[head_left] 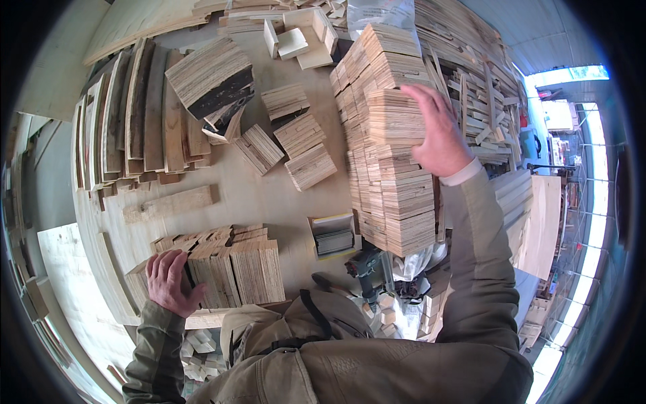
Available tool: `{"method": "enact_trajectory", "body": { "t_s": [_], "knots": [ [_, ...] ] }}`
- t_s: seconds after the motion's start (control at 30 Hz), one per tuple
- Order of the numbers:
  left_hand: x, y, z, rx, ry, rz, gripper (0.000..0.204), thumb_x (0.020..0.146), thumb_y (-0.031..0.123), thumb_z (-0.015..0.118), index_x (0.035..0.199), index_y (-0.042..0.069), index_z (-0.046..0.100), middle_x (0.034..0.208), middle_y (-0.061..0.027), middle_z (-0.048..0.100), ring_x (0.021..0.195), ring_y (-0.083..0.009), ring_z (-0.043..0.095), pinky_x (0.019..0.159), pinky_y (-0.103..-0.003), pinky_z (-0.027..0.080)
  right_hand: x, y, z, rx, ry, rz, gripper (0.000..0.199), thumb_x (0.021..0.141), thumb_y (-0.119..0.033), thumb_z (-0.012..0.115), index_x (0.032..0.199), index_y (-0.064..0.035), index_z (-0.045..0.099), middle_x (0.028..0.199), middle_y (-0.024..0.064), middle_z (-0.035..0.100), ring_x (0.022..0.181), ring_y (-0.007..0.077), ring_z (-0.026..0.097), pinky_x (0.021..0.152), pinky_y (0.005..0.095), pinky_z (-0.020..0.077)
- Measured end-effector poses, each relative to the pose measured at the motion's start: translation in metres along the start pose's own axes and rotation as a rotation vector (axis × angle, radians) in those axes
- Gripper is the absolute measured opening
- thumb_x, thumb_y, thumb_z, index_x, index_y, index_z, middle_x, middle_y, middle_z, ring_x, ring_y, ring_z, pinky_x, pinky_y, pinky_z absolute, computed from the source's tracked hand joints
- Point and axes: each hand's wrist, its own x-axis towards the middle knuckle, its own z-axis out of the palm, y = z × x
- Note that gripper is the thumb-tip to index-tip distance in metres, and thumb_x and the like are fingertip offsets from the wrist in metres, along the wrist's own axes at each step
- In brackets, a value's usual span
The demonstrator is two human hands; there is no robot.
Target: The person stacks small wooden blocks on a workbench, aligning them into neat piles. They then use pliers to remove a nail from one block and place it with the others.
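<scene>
In the head view, both hands are on wood at the worktop (252, 185), set well apart. The right hand (441, 131) is spread wide, thumb parted far from the fingers, and spans a bundle (396, 118) of thin slats at the right side of the long stack (390, 195). Its fingertips lie at the bundle's far edge; the thumb is by the near one. The left hand (173, 286) is half open at the near left, its fingers slightly curled over the left end of the short row (252, 273) and its thumb out to the right – a dark gap shows in the row just beside it. From above, it is hard to tell whether either hand truly grips or only rests there.

The long stack runs from the far edge toward the person, right of the middle. Loose blocks (296, 135) lie left of it, and a big block (210, 71) with a dark side is tilted beside the upright boards (134, 111). A lone strip (171, 204) lies between those boards and the short row. Near the stack's close end are a box (336, 256) of grey strips and a power tool (367, 268) – the tool is nearer the person.
</scene>
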Motion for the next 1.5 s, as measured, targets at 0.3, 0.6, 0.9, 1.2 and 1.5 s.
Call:
{"method": "enact_trajectory", "body": {
  "t_s": [0.3, 0.6, 0.9, 1.2, 1.5],
  "knots": [
    [0.0, 0.0, 0.002, 0.038, -0.006, 0.007, 0.076, 0.09, 0.056, 0.075, 0.142, 0.003, 0.06, 0.135, -0.0198, 0.066, 0.125, -0.0427, 0.064, 0.112, -0.062, 0.043, -0.016, 0.081, 0.018, 0.084, -0.029, 0.025, 0.089, 0.07, 0.018, 0.068, 0.153, -0.0108, 0.053, 0.154, 0.0149, 0.056, 0.15, 0.0386, 0.049, 0.126, 0.0467, 0.0384],
    [0.0, 0.0, 0.005, 0.07, -0.005, 0.003, 0.075, 0.099, 0.064, 0.064, 0.142, 0.003, 0.06, 0.133, -0.0205, 0.067, 0.124, -0.0422, 0.065, 0.111, -0.063, 0.044, -0.009, 0.087, 0.026, 0.057, -0.074, 0.053, 0.095, 0.073, 0.016, 0.073, 0.16, -0.0146, 0.05, 0.164, 0.0116, 0.048, 0.155, 0.0357, 0.044, 0.129, 0.0468, 0.0363],
    [-0.001, -0.002, 0.004, 0.051, -0.017, -0.002, 0.076, 0.099, 0.066, 0.064, 0.141, 0.003, 0.06, 0.133, -0.0211, 0.066, 0.123, -0.0434, 0.065, 0.111, -0.064, 0.044, -0.023, 0.089, 0.028, 0.112, -0.03, 0.316, 0.11, 0.072, 0.007, 0.088, 0.168, -0.0139, 0.04, 0.166, 0.0185, 0.047, 0.155, 0.0372, 0.046, 0.128, 0.045, 0.0403],
    [-0.003, -0.004, 0.004, 0.044, -0.016, 0.0, 0.077, 0.097, 0.064, 0.067, 0.144, 0.004, 0.058, 0.134, -0.0211, 0.066, 0.124, -0.0431, 0.065, 0.113, -0.065, 0.041, -0.032, 0.131, 0.057, 0.475, -0.047, 0.523, 0.112, 0.077, 0.011, 0.086, 0.172, -0.0083, 0.03, 0.154, 0.0211, 0.062, 0.139, 0.033, 0.063, 0.118, 0.0407, 0.0497],
    [-0.003, -0.004, 0.002, 0.024, -0.032, -0.002, 0.077, 0.092, 0.058, 0.073, 0.144, 0.003, 0.058, 0.136, -0.0212, 0.065, 0.126, -0.0431, 0.064, 0.114, -0.065, 0.041, -0.024, 0.084, 0.027, 0.045, 0.033, 0.543, 0.1, 0.079, 0.005, 0.086, 0.167, -0.0082, 0.041, 0.152, 0.022, 0.062, 0.14, 0.0405, 0.061, 0.12, 0.0441, 0.0484]
  ]
}}
